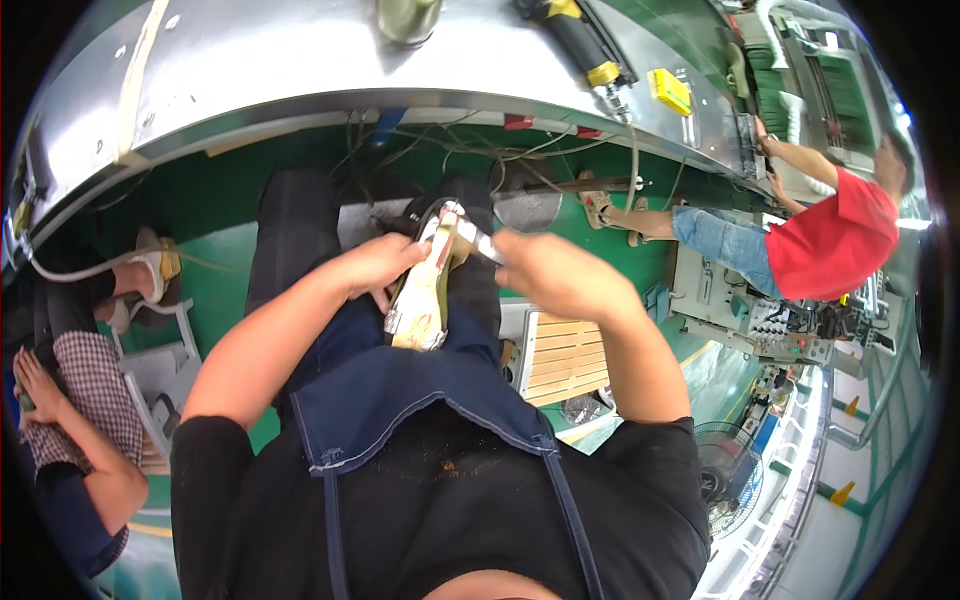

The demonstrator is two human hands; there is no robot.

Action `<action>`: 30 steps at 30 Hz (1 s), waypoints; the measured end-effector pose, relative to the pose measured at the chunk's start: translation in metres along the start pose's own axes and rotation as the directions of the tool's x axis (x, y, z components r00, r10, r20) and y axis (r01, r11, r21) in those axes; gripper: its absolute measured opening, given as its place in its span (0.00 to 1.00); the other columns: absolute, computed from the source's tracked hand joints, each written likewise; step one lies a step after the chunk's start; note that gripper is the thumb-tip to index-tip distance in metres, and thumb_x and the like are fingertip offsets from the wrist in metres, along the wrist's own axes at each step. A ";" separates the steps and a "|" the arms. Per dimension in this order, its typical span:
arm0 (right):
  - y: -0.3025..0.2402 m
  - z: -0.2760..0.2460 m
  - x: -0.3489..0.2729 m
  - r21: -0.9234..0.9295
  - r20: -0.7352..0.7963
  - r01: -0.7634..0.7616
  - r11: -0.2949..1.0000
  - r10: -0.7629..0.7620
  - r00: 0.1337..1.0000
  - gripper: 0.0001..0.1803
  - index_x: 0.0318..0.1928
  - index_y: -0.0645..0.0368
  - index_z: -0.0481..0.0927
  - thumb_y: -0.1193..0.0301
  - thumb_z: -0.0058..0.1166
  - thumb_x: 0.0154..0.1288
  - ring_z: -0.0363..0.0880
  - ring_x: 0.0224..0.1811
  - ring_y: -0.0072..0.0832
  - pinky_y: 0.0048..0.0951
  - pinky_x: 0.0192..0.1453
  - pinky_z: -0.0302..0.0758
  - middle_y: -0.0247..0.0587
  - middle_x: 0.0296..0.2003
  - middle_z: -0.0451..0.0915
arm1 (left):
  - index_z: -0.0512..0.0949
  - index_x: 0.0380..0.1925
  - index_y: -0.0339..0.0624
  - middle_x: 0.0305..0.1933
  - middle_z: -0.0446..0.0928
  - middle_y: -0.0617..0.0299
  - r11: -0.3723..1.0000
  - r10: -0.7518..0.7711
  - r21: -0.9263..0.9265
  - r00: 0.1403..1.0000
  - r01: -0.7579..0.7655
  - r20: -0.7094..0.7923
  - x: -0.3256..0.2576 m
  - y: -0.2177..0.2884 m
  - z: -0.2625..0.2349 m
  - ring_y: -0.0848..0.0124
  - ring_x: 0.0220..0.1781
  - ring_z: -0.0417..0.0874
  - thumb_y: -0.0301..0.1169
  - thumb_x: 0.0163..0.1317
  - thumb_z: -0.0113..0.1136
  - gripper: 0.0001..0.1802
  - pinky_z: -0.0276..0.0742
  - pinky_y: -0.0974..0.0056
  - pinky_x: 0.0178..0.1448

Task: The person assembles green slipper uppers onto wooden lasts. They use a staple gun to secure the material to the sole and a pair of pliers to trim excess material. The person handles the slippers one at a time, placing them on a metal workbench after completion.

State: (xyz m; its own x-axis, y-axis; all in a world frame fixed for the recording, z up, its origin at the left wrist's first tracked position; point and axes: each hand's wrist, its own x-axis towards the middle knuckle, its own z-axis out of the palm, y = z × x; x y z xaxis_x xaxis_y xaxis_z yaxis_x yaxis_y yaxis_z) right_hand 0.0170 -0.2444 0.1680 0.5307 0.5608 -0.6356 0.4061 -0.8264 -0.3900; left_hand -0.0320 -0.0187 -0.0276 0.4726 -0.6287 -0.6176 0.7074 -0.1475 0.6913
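On my lap, upright between my thighs, stands a shoe last [420, 300] with beige, tape-like material over its surface and a greenish side. My left hand [375, 267] grips it from the left, thumb near the top and fingers partly hidden behind it. My right hand [545, 272], slightly blurred, is closed round a silvery tool [478, 241] whose end meets the upper right of the last. The tool's exact kind is hard to make out. A dark blue apron [400, 405] covers my lap beneath the last.
Ahead runs a metal workbench [270, 60] bearing a green last [408, 20], a black-and-yellow power tool [585, 45] and a yellow box [670, 90]. Cables hang under its edge. A person in red [835, 235] stands at right; another person [90, 440] sits at left. A slatted wooden seat [565, 355] is beside me.
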 end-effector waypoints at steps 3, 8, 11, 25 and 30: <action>0.004 -0.065 0.014 0.040 -0.426 -0.026 0.999 0.041 0.904 0.16 0.53 0.65 0.76 0.69 0.60 0.72 0.82 0.47 0.64 0.55 0.51 0.78 0.66 0.39 0.83 | 0.73 0.62 0.28 0.50 0.83 0.46 0.996 0.089 0.005 0.981 -0.090 -0.171 -0.002 -0.009 0.013 0.58 0.43 0.90 0.49 0.82 0.44 0.30 0.92 0.54 0.35; 0.082 -0.152 0.088 -0.223 -0.866 -0.187 0.957 -0.106 0.489 0.21 0.56 0.64 0.80 0.62 0.63 0.71 0.82 0.54 0.60 0.52 0.60 0.78 0.66 0.51 0.83 | 0.73 0.63 0.28 0.51 0.83 0.48 0.989 0.150 0.024 0.957 -0.149 -0.249 -0.003 -0.013 0.024 0.66 0.49 0.86 0.48 0.82 0.49 0.30 0.83 0.62 0.47; 0.117 -0.174 0.133 -0.355 -0.843 -0.285 0.891 -0.173 0.509 0.30 0.64 0.65 0.75 0.58 0.65 0.69 0.82 0.56 0.60 0.53 0.62 0.77 0.67 0.52 0.83 | 0.70 0.67 0.26 0.58 0.82 0.45 0.983 0.181 0.032 0.944 -0.179 -0.275 0.001 -0.023 0.027 0.64 0.58 0.83 0.47 0.81 0.49 0.32 0.76 0.61 0.64; 0.005 -0.090 0.017 0.527 -0.469 0.053 0.848 0.238 0.851 0.25 0.51 0.66 0.83 0.68 0.72 0.54 0.81 0.34 0.22 0.29 0.41 0.80 0.37 0.35 0.85 | 0.65 0.75 0.32 0.67 0.78 0.41 0.983 0.100 0.174 0.958 -0.054 -0.269 -0.004 -0.017 0.024 0.58 0.67 0.80 0.50 0.81 0.48 0.36 0.73 0.58 0.69; -0.001 -0.018 0.009 0.576 -0.013 -0.092 0.812 0.121 0.993 0.28 0.51 0.69 0.82 0.69 0.73 0.50 0.77 0.34 0.22 0.29 0.44 0.78 0.36 0.35 0.84 | 0.64 0.76 0.33 0.66 0.79 0.44 0.983 0.122 0.166 0.962 -0.082 -0.244 -0.012 -0.007 0.026 0.59 0.65 0.82 0.49 0.81 0.47 0.35 0.75 0.58 0.67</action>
State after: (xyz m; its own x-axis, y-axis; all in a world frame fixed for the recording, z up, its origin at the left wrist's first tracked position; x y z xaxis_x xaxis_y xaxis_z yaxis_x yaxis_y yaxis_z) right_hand 0.0343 -0.2372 0.1744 0.5860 0.4569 -0.6692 -0.1470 -0.7522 -0.6423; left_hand -0.0562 -0.0303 -0.0156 0.6692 -0.4362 -0.6016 0.5691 -0.2196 0.7924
